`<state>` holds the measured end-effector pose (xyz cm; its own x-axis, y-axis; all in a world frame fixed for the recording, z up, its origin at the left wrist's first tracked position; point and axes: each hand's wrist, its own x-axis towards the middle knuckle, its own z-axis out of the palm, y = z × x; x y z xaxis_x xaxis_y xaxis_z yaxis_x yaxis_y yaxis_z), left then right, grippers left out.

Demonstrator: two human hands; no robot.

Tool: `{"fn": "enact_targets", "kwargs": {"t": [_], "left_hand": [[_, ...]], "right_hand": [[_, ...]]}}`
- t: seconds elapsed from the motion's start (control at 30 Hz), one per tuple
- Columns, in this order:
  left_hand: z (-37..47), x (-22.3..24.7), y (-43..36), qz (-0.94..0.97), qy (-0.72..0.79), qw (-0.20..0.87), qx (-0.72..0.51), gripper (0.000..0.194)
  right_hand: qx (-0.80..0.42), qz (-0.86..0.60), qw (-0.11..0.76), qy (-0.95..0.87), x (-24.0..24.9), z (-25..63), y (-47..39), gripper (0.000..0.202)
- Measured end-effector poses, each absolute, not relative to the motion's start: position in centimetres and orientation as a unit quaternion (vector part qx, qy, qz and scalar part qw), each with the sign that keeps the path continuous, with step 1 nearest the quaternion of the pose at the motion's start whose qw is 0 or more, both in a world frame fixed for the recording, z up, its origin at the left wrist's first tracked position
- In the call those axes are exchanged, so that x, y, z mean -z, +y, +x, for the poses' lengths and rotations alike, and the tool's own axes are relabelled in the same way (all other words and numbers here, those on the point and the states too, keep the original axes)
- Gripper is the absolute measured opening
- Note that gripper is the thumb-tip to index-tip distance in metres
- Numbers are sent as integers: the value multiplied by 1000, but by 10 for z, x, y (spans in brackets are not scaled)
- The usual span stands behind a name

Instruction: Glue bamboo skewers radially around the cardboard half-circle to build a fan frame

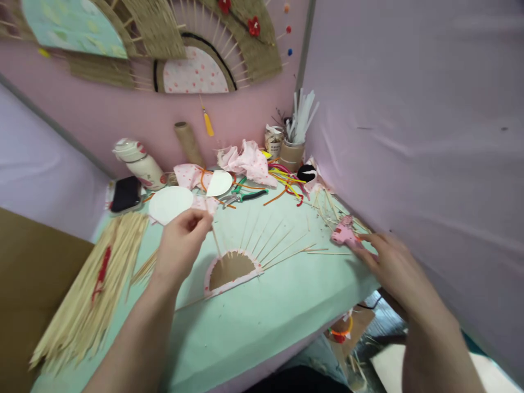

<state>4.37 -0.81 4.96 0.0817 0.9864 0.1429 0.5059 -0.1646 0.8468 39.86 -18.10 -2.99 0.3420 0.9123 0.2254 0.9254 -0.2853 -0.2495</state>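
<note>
A half-circle of brown cardboard [233,270], edged in pink dotted fabric, lies on the green tabletop [295,295]. Thin sticks [270,238] fan out from its curved edge toward the back and right. Above its left side, my left hand [180,245] is closed in a pinch on a thin stick [216,242], whose lower end meets the cardboard. At the table's right side, my right hand [393,267] has its fingers around the handle of a pink glue gun [345,231]. The gun's nozzle end is hard to make out.
Straw [90,273] with a red tie lies left. White ovals [171,203], green-handled pliers [245,197], pink fabric [249,162] and coloured pipe cleaners [286,177] lie behind. A white bottle [139,164], a cardboard tube [189,143] and a holder of white sticks [292,154] stand at the back wall.
</note>
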Motion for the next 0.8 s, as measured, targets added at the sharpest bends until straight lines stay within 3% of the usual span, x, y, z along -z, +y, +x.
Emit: {"fn": "enact_targets", "kwargs": {"t": [0.23, 0.47, 0.8], "left_hand": [[27, -6, -55, 548, 551, 465, -424, 19], [24, 15, -64, 494, 567, 485, -446, 26], [22, 29, -68, 444, 552, 508, -489, 23]], "right_hand": [[-28, -853, 71, -516, 39, 404, -171, 43], [-48, -879, 52, -471, 41, 399, -158, 37], [-30, -863, 264, -429, -1, 389, -173, 52]]}}
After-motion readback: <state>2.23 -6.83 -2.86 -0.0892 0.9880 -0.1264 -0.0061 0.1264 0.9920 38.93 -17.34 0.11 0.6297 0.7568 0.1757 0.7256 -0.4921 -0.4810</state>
